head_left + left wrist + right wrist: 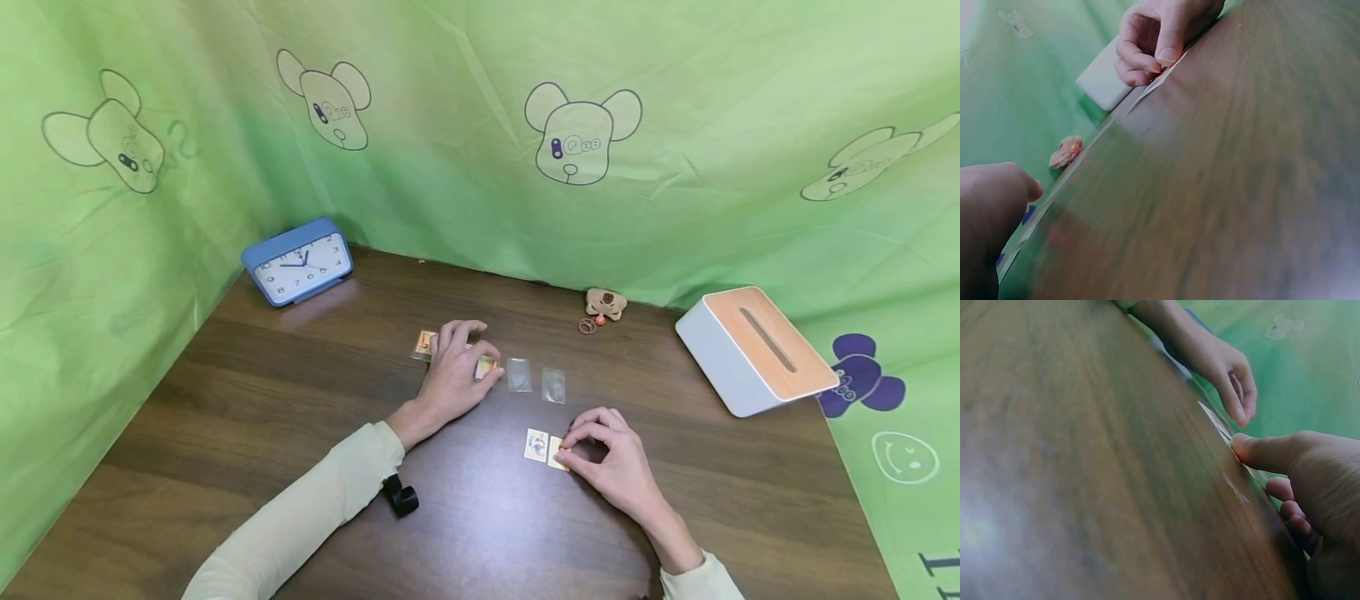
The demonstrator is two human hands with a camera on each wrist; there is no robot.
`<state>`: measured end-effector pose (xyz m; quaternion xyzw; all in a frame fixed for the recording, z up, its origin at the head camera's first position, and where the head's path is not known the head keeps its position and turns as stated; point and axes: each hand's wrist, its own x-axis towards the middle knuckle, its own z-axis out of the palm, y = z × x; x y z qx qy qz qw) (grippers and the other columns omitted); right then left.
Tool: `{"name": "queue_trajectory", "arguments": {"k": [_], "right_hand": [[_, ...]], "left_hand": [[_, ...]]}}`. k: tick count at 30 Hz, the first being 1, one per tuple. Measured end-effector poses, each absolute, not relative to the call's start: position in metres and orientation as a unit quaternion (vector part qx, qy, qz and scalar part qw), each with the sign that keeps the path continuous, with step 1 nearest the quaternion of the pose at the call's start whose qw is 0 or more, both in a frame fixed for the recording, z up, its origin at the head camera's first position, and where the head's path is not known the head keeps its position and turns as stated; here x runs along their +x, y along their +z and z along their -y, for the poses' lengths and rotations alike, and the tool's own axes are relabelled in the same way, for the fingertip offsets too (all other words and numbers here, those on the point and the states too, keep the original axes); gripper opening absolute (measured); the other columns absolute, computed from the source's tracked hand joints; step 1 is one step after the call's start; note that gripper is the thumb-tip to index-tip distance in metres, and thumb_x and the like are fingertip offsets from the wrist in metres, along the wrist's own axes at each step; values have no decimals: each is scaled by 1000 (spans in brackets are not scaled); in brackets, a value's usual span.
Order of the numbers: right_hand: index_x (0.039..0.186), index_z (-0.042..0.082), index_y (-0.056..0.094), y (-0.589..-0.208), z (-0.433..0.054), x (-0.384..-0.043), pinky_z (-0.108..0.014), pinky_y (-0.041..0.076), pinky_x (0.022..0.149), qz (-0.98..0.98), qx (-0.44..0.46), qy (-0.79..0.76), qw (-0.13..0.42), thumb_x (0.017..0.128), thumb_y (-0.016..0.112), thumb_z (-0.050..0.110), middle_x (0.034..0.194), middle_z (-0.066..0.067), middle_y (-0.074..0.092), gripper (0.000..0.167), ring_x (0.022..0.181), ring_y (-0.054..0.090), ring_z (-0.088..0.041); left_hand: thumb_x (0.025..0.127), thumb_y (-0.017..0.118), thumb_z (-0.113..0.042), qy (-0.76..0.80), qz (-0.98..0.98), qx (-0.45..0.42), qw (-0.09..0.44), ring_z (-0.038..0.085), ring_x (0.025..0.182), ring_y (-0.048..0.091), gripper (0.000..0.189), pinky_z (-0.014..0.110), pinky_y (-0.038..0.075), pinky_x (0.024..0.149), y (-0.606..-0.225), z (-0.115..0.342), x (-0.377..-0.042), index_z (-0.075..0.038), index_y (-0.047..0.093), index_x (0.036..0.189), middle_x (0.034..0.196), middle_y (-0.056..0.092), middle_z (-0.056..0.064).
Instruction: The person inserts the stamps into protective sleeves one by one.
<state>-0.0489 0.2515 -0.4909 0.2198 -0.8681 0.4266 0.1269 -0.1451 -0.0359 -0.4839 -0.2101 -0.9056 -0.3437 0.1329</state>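
Note:
Two small picture cards lie side by side on the table in the head view. The left one is a pale card (536, 445); my right hand (611, 462) pinches the orange-edged card (555, 455) at its right edge, thumb and forefinger together. My left hand (452, 375) is over a row of small cards, fingers bent and apart, gripping nothing that I can see. An orange card (422, 343) shows left of that hand, and another colourful card (485, 367) lies under its thumb and forefinger. Two clear plastic sleeves (518, 375) lie to the right of the row.
A blue alarm clock (300, 262) stands at the back left. A brown bear-shaped item (605, 304) with hair ties (587, 326) lies near the green curtain (465, 167). At the right is a tissue box (757, 350). A black object (401, 497) sits by the left sleeve.

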Motion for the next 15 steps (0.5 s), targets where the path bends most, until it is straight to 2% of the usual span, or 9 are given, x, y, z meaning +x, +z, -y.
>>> {"name": "queue_trajectory", "arguments": {"k": [8,15], "right_hand": [[98,22,84,-491,-250,-49,-19,45,84,878,212,411,125,72,101,1,101,11,72,38,98,60,-11],[98,22,84,-490,-239,-49,-20,39,81,889,180,397,142,73,102,8,96,11,72,34,90,57,-13]], "left_hand": [[91,93,-38,-320,909,-234,130,41,148,38,32,64,32,116,-488,25,-147,-15,83,111,154,55,15],[88,95,-44,-304,916,-234,119,43,154,34,38,65,30,121,-490,19,-150,-16,79,109,158,52,17]]}}
